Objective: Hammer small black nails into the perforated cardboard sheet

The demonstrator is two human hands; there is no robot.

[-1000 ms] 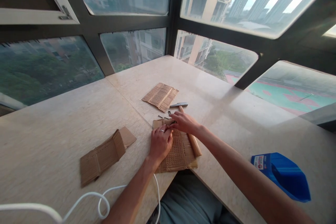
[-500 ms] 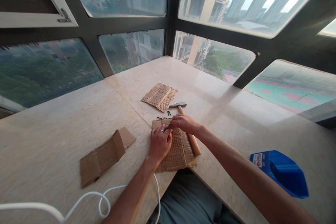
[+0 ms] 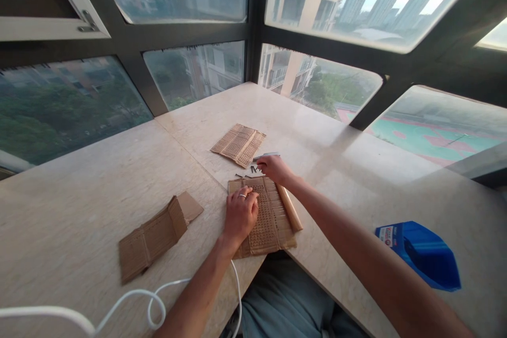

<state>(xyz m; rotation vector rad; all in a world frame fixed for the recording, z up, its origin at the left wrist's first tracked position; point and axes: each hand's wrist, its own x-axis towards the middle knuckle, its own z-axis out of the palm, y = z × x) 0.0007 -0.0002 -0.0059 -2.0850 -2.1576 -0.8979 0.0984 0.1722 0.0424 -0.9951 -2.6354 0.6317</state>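
Countertop (image 3: pixel 158 163): cardboard (image 3: pixel 266 222) under left hand (image 3: pixel 242 212)

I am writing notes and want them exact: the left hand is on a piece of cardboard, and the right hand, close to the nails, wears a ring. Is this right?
Not quite: the ring is on the left hand, as the head view shows. That hand is on the cardboard, and the right hand is close to the nails.

Near-ctr cardboard (image 3: pixel 273 222): hammer (image 3: pixel 291 210) R, nails (image 3: pixel 253 169) prob. behind.
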